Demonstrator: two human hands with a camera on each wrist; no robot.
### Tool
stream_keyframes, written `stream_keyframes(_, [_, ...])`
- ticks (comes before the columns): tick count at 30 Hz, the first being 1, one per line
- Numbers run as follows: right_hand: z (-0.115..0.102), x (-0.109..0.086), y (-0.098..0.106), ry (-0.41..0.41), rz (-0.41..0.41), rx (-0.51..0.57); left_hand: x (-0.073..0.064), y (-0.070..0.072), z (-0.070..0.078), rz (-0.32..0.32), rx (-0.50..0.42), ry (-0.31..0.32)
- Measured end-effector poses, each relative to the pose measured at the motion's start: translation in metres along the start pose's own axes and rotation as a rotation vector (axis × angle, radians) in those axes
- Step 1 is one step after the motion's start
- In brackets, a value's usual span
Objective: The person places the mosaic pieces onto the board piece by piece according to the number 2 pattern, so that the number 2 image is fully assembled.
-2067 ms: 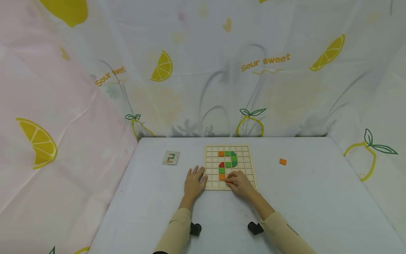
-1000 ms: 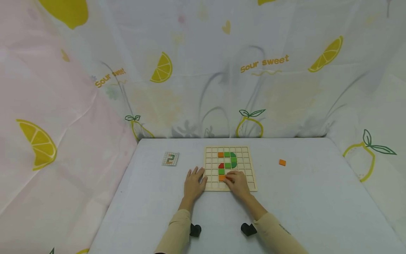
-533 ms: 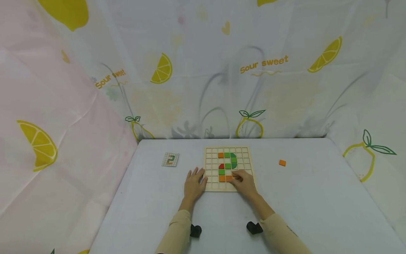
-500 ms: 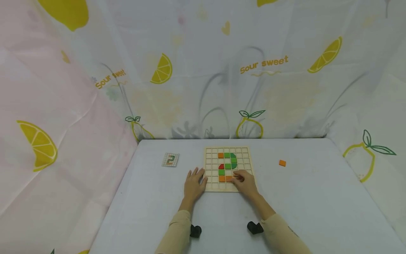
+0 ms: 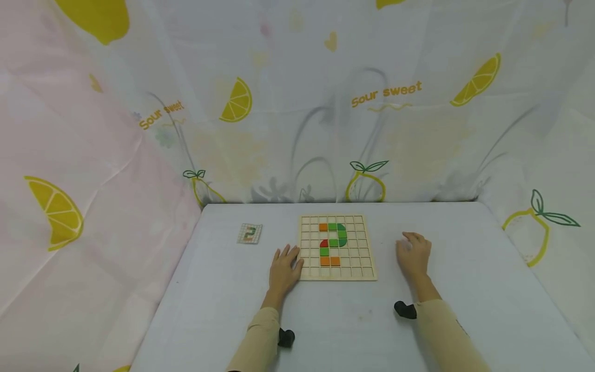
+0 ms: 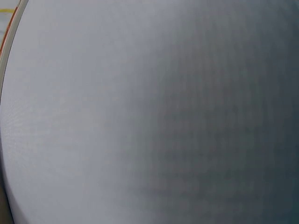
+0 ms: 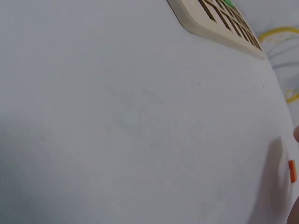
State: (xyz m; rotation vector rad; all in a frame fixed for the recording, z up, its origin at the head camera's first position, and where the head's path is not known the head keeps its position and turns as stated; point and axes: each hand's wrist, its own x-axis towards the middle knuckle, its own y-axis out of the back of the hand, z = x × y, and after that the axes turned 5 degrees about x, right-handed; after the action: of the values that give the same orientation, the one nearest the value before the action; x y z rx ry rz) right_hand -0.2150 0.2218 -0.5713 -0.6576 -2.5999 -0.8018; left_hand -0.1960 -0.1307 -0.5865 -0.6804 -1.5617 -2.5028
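Observation:
In the head view my left hand [image 5: 282, 271] lies flat beside the left edge of the wooden grid board [image 5: 358, 261], its fingers spread and touching that edge. Orange, green and red tiles [image 5: 333, 243] sit in the board's cells, shaped like a 2; its bottom row holds two orange squares [image 5: 330, 261]. My right hand [image 5: 413, 256] is off to the right of the board, above the table, fingers bent loosely. It covers the loose orange tile in the head view. The right wrist view shows that orange tile [image 7: 292, 171] on the table between a fingertip and the thumb, apparently not gripped.
A small pattern card [image 5: 250, 233] with a printed 2 lies left of the board. White cloth covers the table [image 5: 325, 320], and a lemon-print curtain [image 5: 297, 129] rises behind it. Black wrist cameras [image 5: 286, 338] are worn on both arms.
My right hand has let go of the second orange square in the bottom row and moved right to the loose orange tile. The left hand has stayed put.

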Motion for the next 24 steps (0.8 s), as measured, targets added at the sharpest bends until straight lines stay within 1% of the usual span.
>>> stream_keyframes(1, [0.003, 0.002, 0.005, -0.024, -0.001, -0.033, 0.0, 0.0, -0.001, 0.002, 0.002, 0.0])
stream_keyframes(3, [0.007, 0.005, 0.013, -0.083, -0.038, -0.106, 0.0, 0.0, -0.002, 0.01, 0.002, -0.002])
stream_keyframes(5, [0.009, 0.007, 0.019, -0.14, -0.115, -0.187, 0.001, 0.0, -0.003, 0.015, 0.003, -0.005])
stream_keyframes(7, [0.009, 0.009, 0.024, -0.18, -0.202, -0.242, 0.001, 0.001, -0.003, 0.016, 0.005, -0.007])
stream_keyframes(9, [0.009, 0.012, 0.028, -0.202, -0.269, -0.263, 0.002, 0.002, -0.002, 0.013, 0.006, -0.009])
stream_keyframes(10, [0.01, 0.013, 0.029, -0.206, -0.286, -0.269, 0.002, 0.002, -0.002, 0.009, 0.01, -0.008])
stream_keyframes(12, [0.011, 0.016, 0.03, -0.201, -0.29, -0.26, 0.002, 0.002, -0.001, 0.009, 0.012, -0.008])
stream_keyframes(14, [0.012, 0.018, 0.03, -0.189, -0.268, -0.237, 0.001, 0.001, -0.002, 0.009, 0.012, -0.006])
stream_keyframes(17, [0.016, 0.018, 0.029, -0.132, -0.198, -0.199, 0.0, 0.0, -0.002, 0.015, 0.013, -0.01])
stream_keyframes(20, [0.02, 0.019, 0.028, -0.069, -0.153, -0.159, 0.0, -0.001, -0.002, 0.013, 0.017, -0.012])
stream_keyframes(22, [0.021, 0.02, 0.029, -0.061, -0.159, -0.139, 0.0, -0.001, -0.002, 0.009, 0.018, -0.011])
stream_keyframes(24, [0.02, 0.021, 0.031, -0.097, -0.19, -0.126, 0.0, -0.001, -0.002, 0.004, 0.015, -0.006])
